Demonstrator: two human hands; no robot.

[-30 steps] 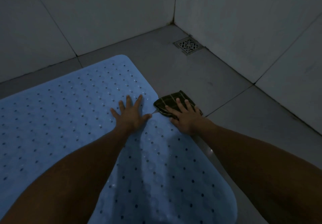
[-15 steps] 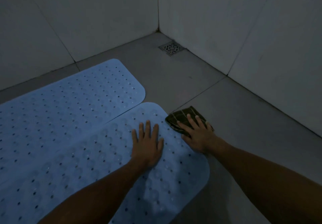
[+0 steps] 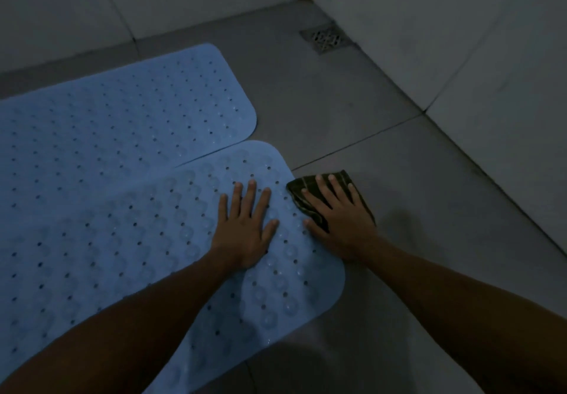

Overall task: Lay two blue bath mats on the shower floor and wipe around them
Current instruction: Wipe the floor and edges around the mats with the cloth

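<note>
Two blue perforated bath mats lie side by side on the grey tiled shower floor. The far mat lies flat near the back wall. The near mat overlaps its edge slightly. My left hand presses flat, fingers spread, on the near mat's right end. My right hand lies flat on a dark striped cloth, which sits on the floor tile against the near mat's right edge; the thumb touches the mat.
A square metal floor drain sits in the far corner. Pale tiled walls close the floor at the back and right. Bare grey floor tile stretches right of the mats.
The view has pulled back, so both mats show. Both hands have shifted from the far mat's edge to the near mat's right end, the cloth moving along under my right hand.
</note>
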